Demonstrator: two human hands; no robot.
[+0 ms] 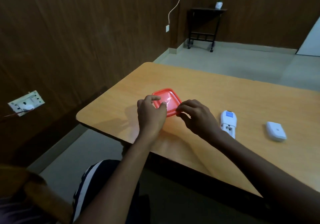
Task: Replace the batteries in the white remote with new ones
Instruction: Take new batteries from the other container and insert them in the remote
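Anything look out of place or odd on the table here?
Only the white remote: it lies back-up with its battery bay uncovered, and its cover lies apart to the right. Nothing looks spilled or damaged.

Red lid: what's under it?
Not visible. The red lid is opaque; left hand and right hand cover its near edges. Only table shows around it, so any container or batteries underneath stay hidden.
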